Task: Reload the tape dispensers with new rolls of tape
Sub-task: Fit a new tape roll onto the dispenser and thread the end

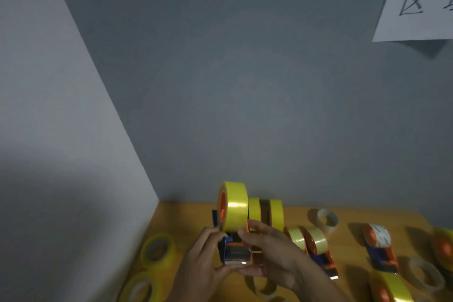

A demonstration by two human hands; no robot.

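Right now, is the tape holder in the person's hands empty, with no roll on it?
No, the dispenser gripped by the left hand and right hand already carries a yellow tape roll on its orange wheel.

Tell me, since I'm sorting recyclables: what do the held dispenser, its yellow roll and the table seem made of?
The dispenser looks like moulded plastic in blue and orange, with a shiny, probably metal, blade edge. Its yellow roll looks like glossy plastic film, given the bright streak across it, on an orange hub. The table looks like wood or wood-look laminate; too blurred to say which.
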